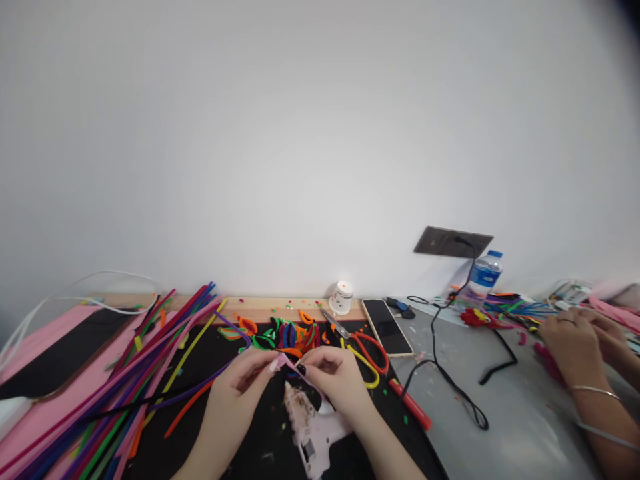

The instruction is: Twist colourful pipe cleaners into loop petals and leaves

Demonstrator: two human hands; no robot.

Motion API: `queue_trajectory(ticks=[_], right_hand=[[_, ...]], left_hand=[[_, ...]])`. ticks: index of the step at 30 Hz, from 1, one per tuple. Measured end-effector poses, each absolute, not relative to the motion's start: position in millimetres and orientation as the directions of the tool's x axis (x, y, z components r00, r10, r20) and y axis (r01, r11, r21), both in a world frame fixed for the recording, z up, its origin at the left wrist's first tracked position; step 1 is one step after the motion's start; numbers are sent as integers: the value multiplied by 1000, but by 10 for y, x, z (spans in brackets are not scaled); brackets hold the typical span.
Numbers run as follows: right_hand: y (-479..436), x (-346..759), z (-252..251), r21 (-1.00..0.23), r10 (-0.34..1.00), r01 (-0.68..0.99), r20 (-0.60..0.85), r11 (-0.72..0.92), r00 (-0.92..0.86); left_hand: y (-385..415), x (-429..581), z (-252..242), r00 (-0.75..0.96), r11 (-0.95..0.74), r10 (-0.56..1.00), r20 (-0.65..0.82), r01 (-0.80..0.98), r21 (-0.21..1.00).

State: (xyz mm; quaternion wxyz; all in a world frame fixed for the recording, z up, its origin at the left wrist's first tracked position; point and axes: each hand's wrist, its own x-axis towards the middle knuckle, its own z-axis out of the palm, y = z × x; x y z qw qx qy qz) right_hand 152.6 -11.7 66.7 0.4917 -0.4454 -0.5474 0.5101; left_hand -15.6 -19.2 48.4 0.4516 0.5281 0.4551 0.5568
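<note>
My left hand (239, 393) pinches one end of a small pink pipe cleaner piece (284, 360), and the fingers of my right hand (336, 381) grip its other side. Both hands are close together over a black mat (267, 440). Just below them lies a pale pink glue gun (315, 433), its nozzle pointing up toward my fingers. Behind my hands is a pile of bent, colourful pipe cleaner pieces (290, 335). Scissors with red and yellow handles (370, 357) lie beside my right hand.
Long pipe cleaners (145, 367) and a dark phone (65, 353) cover the left side. Rightward are a white-framed phone (387, 327), a red stick (410, 404), black cable (450, 380) and bottle (484, 277). A white cup (341, 298) stands behind. Another person's hands (575, 340) work at far right.
</note>
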Motion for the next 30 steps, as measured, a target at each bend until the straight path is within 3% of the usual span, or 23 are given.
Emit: queue_trajectory(ticks=[3, 7, 17, 30], right_hand=[[-97, 1516, 627, -998, 996, 30, 49, 51, -79], [-99, 1491, 627, -1000, 994, -29, -3, -7, -112], [-140, 1432, 600, -981, 976, -117, -135, -157, -173], [-195, 1347, 605, -946, 975, -247, -186, -212, -124]], left_hand=[[-218, -139, 506, -6, -222, 975, 223, 37, 974], [-234, -127, 507, 1, -225, 974, 225, 42, 974], [-243, -77, 463, -25, -56, 998, 52, -183, 982], [-239, -80, 482, -30, -40, 999, 36, -151, 988]])
